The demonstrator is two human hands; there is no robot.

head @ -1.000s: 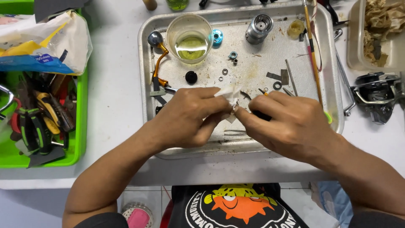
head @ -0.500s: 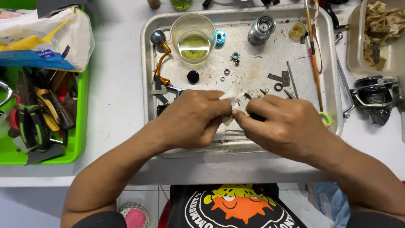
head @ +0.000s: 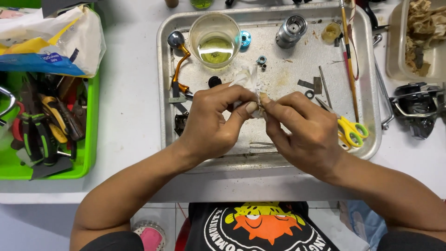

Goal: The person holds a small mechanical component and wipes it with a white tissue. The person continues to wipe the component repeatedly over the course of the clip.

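Both hands pinch tight: my left hand [head: 213, 118] grips the white tissue [head: 247, 81] between fingertips, my right hand [head: 304, 132] wipes a small part, best rubbed gently.

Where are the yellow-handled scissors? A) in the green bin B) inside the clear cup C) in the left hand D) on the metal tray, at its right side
D: the scissors lie on the metal tray near its right edge, just beyond the right hand; the left hand pinches a white tissue instead, and the clear cup holds only yellowish liquid.
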